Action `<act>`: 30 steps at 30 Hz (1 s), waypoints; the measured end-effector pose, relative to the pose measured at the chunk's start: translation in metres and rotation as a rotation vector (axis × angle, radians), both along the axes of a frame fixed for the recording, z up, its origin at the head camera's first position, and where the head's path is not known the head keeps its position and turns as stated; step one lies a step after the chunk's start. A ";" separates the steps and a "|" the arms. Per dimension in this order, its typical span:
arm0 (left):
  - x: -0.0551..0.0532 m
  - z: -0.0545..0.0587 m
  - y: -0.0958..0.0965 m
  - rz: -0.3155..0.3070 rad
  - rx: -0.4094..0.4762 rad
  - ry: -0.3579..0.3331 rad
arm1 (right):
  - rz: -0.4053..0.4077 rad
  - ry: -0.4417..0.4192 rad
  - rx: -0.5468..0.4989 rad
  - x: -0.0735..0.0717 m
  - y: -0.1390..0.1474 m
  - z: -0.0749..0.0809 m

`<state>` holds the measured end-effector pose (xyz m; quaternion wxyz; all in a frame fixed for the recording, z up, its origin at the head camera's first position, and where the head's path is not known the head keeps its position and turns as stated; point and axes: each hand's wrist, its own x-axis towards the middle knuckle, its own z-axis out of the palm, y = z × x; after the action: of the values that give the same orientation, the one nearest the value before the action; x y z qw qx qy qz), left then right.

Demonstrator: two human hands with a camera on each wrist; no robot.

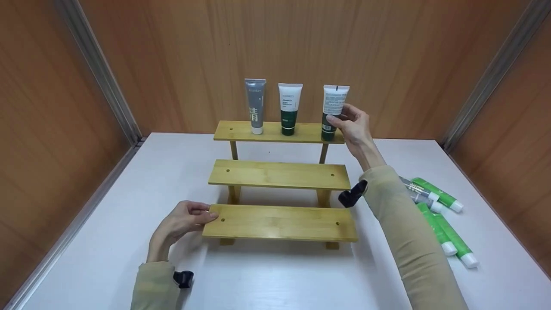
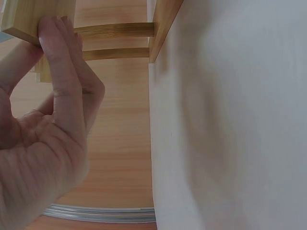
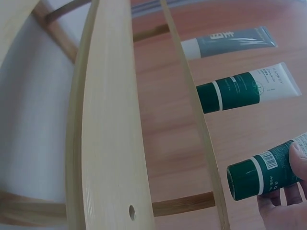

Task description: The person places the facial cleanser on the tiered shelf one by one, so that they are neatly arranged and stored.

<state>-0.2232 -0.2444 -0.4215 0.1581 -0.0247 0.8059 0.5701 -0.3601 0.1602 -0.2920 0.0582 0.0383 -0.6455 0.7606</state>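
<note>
Soft shadows, pale glare on tabletop [image 1: 275, 275], dimmer wrist views

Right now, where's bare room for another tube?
Free: middle shelf; bottom shelf right of the left hand; tabletop between the sleeves. Crowded: top shelf, right end, where the right hand holds a tube; tabletop right of the right sleeve, with green tubes and grey tubes.

Tabletop [image 1: 107, 241]: is lying flat and white, catching light toward the front.
Back panel [image 1: 172, 64]: is showing brown wood grain.
Left panel [image 1: 47, 142]: is rising beside the tabletop.
Right panel [image 1: 508, 120]: is standing opposite.
Corner strips [image 1: 100, 64]: are lining both back corners in gray.
Side rail [image 1: 73, 228]: is edging the tabletop's left.
</note>
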 end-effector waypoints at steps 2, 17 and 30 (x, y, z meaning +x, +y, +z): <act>0.000 0.001 0.000 0.003 -0.002 -0.005 | -0.005 0.006 0.006 -0.002 -0.003 0.000; 0.001 0.000 -0.001 -0.024 0.054 0.009 | -0.060 0.024 0.042 -0.012 -0.017 -0.002; 0.002 0.002 0.000 -0.009 0.012 0.002 | -0.073 -0.002 0.031 -0.016 -0.022 -0.007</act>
<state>-0.2216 -0.2442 -0.4200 0.1597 -0.0196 0.8027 0.5742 -0.3765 0.1379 -0.2990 0.0846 0.0150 -0.6581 0.7480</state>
